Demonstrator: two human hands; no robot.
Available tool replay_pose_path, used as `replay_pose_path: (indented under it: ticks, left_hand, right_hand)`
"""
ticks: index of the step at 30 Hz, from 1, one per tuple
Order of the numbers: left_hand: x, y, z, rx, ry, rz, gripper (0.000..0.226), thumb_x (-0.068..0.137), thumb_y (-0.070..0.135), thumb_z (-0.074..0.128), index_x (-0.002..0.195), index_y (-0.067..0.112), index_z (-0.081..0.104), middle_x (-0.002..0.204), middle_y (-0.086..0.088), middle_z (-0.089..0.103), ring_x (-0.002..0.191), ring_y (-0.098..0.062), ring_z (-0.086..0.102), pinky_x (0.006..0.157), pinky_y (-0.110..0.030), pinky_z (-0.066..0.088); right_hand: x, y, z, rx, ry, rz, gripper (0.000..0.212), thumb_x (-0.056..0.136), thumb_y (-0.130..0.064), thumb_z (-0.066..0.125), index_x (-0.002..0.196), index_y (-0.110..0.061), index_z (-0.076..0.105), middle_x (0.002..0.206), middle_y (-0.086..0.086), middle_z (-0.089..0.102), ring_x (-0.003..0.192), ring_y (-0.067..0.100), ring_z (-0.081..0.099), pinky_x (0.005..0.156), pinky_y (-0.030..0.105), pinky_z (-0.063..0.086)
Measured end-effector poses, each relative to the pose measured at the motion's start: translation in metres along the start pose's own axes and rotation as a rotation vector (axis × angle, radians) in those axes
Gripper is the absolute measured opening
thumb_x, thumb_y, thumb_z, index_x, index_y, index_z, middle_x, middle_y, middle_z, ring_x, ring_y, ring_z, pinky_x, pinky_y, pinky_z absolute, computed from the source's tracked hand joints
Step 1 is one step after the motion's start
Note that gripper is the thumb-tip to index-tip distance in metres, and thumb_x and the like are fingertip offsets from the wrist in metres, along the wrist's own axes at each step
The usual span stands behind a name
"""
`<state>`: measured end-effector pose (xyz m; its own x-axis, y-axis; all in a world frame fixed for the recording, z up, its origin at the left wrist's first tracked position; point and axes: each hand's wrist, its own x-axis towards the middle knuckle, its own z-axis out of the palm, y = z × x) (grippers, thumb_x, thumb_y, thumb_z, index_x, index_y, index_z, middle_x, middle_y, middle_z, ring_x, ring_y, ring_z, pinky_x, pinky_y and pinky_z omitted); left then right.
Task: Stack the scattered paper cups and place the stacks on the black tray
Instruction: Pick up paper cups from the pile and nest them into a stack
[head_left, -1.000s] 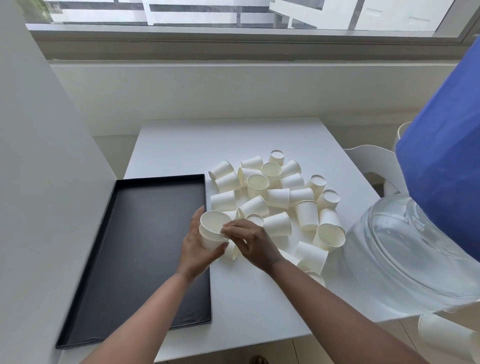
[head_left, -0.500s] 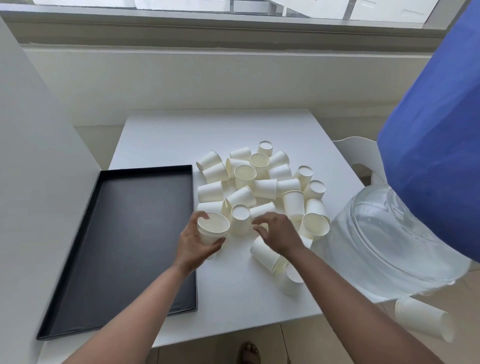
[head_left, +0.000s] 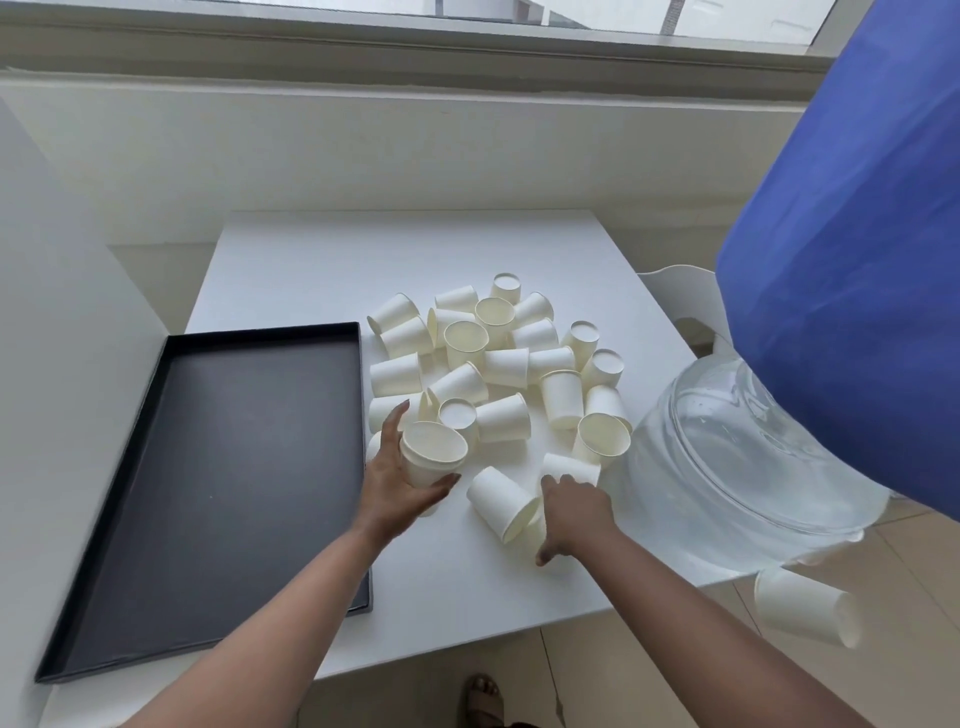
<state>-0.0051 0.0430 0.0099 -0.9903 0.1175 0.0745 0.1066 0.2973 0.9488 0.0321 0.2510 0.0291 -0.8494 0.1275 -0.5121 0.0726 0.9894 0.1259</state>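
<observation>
Several white paper cups (head_left: 506, 366) lie scattered in a pile on the white table (head_left: 322, 270), some upright, some on their sides. My left hand (head_left: 392, 480) holds a short stack of cups (head_left: 434, 452), mouth up, just right of the black tray (head_left: 218, 467), which holds nothing. My right hand (head_left: 571, 512) reaches down at the near edge of the pile, its fingers over a cup mostly hidden under it, beside a cup lying on its side (head_left: 504, 501). Whether it grips that hidden cup is unclear.
A large clear water bottle (head_left: 737, 457) with a blue cover (head_left: 852, 270) leans at the table's right edge. One paper cup (head_left: 802, 605) lies past the table's front right corner. A white wall panel (head_left: 62, 364) stands left of the tray. A foot (head_left: 483, 699) shows below.
My right hand moved from the middle of the pile toward the near right cups. My left hand kept hold of the stack and shifted slightly toward me.
</observation>
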Motion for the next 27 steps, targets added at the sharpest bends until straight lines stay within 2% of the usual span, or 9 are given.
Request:
replay_pose_path:
  ticks: [4,9,12,15,18,21,24,25,27]
  left_hand:
    - [-0.003,-0.002,0.000,-0.003,-0.014,-0.030,0.100,0.049,0.050,0.076,0.133,0.048,0.023,0.101,0.021,0.056,0.097,-0.008,0.056,0.080,-0.017,0.041]
    - [-0.009,-0.006,0.003,0.030,-0.029,-0.019,0.096,0.048,0.054,0.075,0.128,0.055,0.021,0.104,0.030,0.052,0.093,0.007,0.054,0.070,0.002,0.037]
    - [-0.013,-0.010,0.007,0.058,-0.046,-0.019,0.098,0.056,0.038,0.081,0.132,0.051,0.020,0.106,0.033,0.048,0.095,-0.003,0.052,0.071,0.000,0.036]
    - [-0.014,-0.015,0.011,0.048,-0.042,-0.034,0.099,0.063,0.023,0.085,0.137,0.044,0.022,0.105,0.027,0.051,0.096,-0.008,0.053,0.071,0.001,0.038]
    - [-0.015,-0.016,0.012,0.058,-0.023,-0.042,0.099,0.064,0.021,0.084,0.141,0.036,0.023,0.104,0.026,0.052,0.095,-0.008,0.053,0.069,0.006,0.035]
    - [-0.016,-0.016,0.012,0.075,-0.016,-0.045,0.099,0.065,0.021,0.084,0.141,0.035,0.022,0.104,0.029,0.050,0.096,-0.009,0.052,0.069,0.001,0.037]
    - [-0.017,-0.016,0.011,0.101,-0.001,-0.048,0.098,0.066,0.023,0.083,0.141,0.037,0.021,0.106,0.034,0.046,0.098,-0.009,0.051,0.076,-0.016,0.037]
    - [-0.018,-0.016,0.011,0.106,0.006,-0.047,0.098,0.066,0.023,0.083,0.141,0.037,0.021,0.106,0.036,0.046,0.099,-0.009,0.051,0.079,-0.019,0.037]
    - [-0.019,-0.017,0.010,0.114,0.018,-0.048,0.098,0.066,0.024,0.083,0.141,0.036,0.022,0.105,0.038,0.044,0.099,-0.009,0.050,0.082,-0.021,0.036]
  right_hand:
    - [-0.002,0.000,0.008,0.061,-0.008,0.012,0.072,0.068,-0.033,0.079,0.122,-0.010,0.037,0.122,0.009,0.049,0.110,0.027,0.055,0.081,0.033,0.047]
    - [-0.003,0.000,0.009,0.104,0.059,0.023,0.053,0.073,-0.025,0.074,0.115,-0.011,0.046,0.118,0.008,0.053,0.108,0.026,0.055,0.076,0.030,0.046]
    - [-0.004,0.002,0.002,0.121,0.099,0.028,0.048,0.072,-0.025,0.073,0.112,-0.012,0.050,0.115,0.007,0.055,0.106,0.025,0.057,0.069,0.028,0.040]
    - [-0.004,0.005,-0.009,0.124,0.102,0.030,0.051,0.070,-0.029,0.074,0.112,-0.012,0.051,0.114,0.007,0.057,0.105,0.026,0.058,0.068,0.028,0.039]
    - [-0.005,0.006,-0.026,0.140,0.098,0.040,0.055,0.067,-0.033,0.076,0.111,-0.011,0.051,0.113,0.008,0.058,0.103,0.027,0.059,0.066,0.028,0.040]
    - [-0.006,0.010,-0.046,0.223,0.144,0.066,0.058,0.067,-0.038,0.076,0.112,-0.012,0.051,0.113,0.008,0.059,0.102,0.027,0.059,0.065,0.028,0.040]
    - [-0.006,0.018,-0.064,0.416,0.245,0.100,0.063,0.068,-0.046,0.074,0.116,-0.014,0.050,0.111,0.007,0.060,0.105,0.027,0.058,0.069,0.027,0.040]
    - [-0.006,0.021,-0.068,0.554,0.291,0.122,0.065,0.068,-0.047,0.075,0.118,-0.015,0.049,0.109,0.007,0.060,0.104,0.027,0.058,0.073,0.028,0.043]
    - [-0.007,0.021,-0.073,1.028,0.354,0.165,0.063,0.068,-0.043,0.077,0.118,-0.015,0.051,0.104,0.006,0.056,0.097,0.027,0.060,0.082,0.037,0.053]
